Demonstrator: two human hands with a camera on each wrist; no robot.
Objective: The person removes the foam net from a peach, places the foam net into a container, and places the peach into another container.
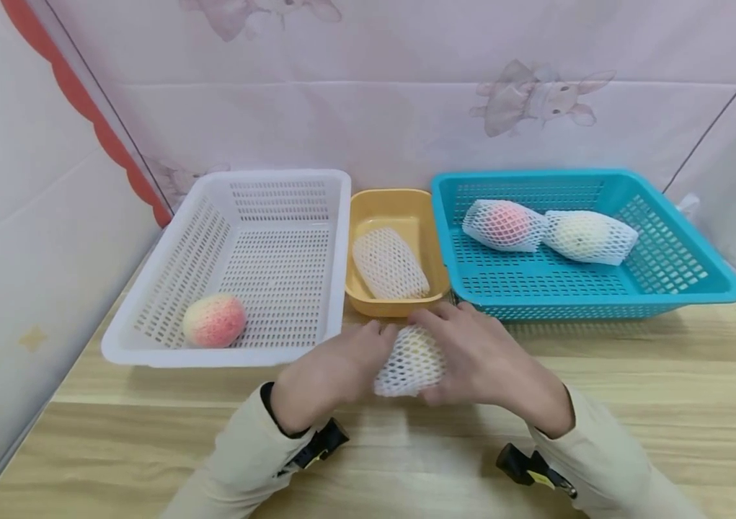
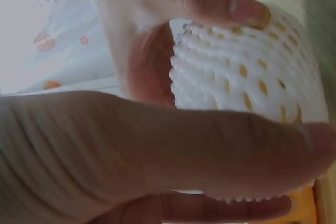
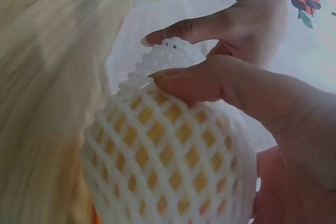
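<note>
Between both hands, just in front of the yellow bin (image 1: 400, 308), is a yellowish fruit with a hint of pink, probably a peach (image 1: 421, 355), inside a white foam net sleeve (image 3: 157, 150). My left hand (image 1: 339, 371) grips the sleeve from the left side, its thumb along the mesh. From the other side my right hand (image 1: 481, 360) holds the wrapped fruit, thumb pressed on the net. The netting covers most of the fruit, and some fingertips are hidden behind it.
A white basket (image 1: 338, 259) at left holds one bare pink-and-cream peach (image 1: 215, 321). Another foam net sleeve (image 1: 390, 264) lies in the yellow bin. In the teal basket (image 1: 601, 299) at right lie two net-wrapped fruits (image 1: 507, 225). A wall stands behind the containers.
</note>
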